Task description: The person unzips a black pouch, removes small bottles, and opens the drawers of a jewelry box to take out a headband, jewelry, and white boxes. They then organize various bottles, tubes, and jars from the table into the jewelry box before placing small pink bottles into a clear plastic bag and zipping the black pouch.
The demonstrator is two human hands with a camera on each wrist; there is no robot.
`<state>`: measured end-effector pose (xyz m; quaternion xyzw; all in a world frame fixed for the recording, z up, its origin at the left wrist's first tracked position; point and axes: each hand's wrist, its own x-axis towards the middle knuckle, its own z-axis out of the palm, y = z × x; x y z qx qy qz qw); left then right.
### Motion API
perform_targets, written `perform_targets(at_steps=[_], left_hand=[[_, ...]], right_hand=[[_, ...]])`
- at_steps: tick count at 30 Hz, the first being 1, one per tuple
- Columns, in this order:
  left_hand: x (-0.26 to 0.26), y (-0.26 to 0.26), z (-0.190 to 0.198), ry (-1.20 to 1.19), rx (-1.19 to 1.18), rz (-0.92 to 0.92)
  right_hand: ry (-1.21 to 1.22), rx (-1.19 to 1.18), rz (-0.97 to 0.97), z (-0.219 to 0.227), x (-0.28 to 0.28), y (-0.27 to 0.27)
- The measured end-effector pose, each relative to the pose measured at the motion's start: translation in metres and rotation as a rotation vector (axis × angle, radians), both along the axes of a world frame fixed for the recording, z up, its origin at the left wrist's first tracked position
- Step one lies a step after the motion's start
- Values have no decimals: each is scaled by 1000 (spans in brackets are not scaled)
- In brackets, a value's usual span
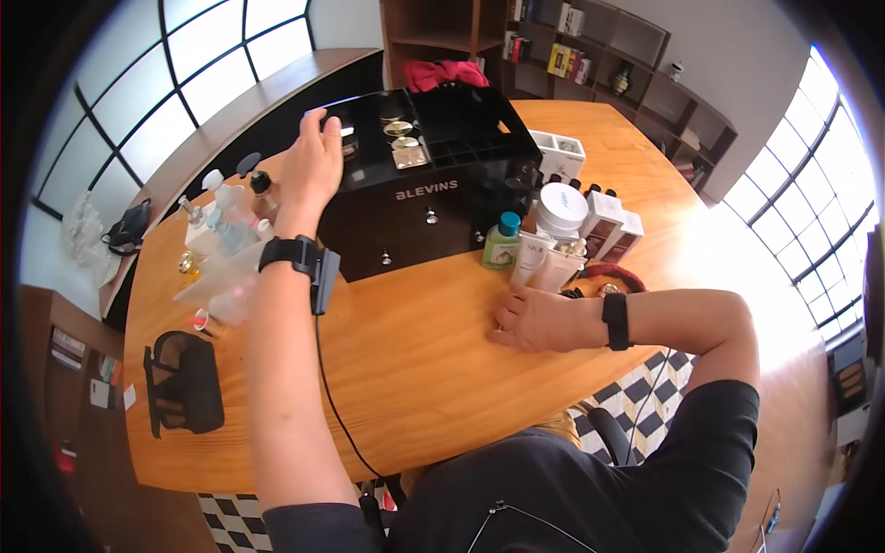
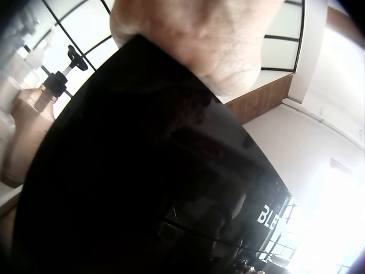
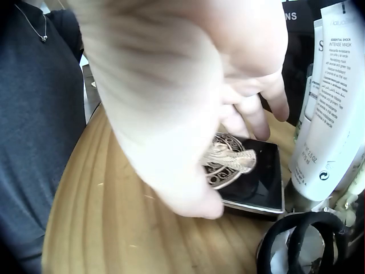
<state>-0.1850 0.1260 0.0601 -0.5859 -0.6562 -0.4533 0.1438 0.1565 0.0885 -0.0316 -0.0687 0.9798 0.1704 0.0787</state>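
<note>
A glossy black cosmetics box lettered BLEVINS [image 1: 387, 217] stands on the wooden table, small knobs on its front. My left hand [image 1: 312, 166] rests on its top left corner; in the left wrist view the palm [image 2: 199, 34] lies over the upper edge, with the fingertips hidden. Low at the table, my right hand [image 1: 548, 321] holds a flat square black compact [image 3: 267, 177] with an ornate metal emblem. The thumb is at its near edge and the fingers at its far edge. Right beside the compact stand white cream tubes [image 3: 331, 108] and black hair ties [image 3: 276, 245].
Left of the box are several pump bottles [image 1: 263, 189] and a black mesh holder [image 1: 187, 382]. A green bottle [image 1: 501, 244], a white round jar [image 1: 561, 210] and small boxes [image 1: 604, 221] crowd its right side. A black cable [image 1: 336, 405] runs over the front table edge.
</note>
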Motion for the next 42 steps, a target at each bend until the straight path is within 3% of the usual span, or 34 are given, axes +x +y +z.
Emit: perform_targets(at_steps=[3,6,10,12,14,19,28,33,36,40,42], left_hand=[[-1,1,0,-36,-39,6],[-3,2,-1,-56,-37,-13],[-3,1,-1,-88,-39,-17],[-3,1,-3,-85,-1,-39],[-2,1,-1,-84,2,-26],[4,-5,4,-129,-63,-18],[-7,9,-7,72,222,-13],[-10,11,-8,104,226,-39],[-10,8,-7,108,185,-30],[-11,10,-8,104,172,-29],[-12,10,-7,97,166,-29]], right_hand=[[-140,-219,-89,34,-18,-15],[-28,-329,-198,91,-44,-27],[549,-534,-157,148,-82,11],[695,-527,-270,170,-99,28],[817,-479,-250,174,-120,57],[661,-514,-502,181,-166,88],[298,-466,-753,163,-224,106],[243,-453,-759,161,-226,83],[345,-449,-706,151,-226,90],[353,-265,-636,149,-228,111],[199,-312,-615,153,-223,112]])
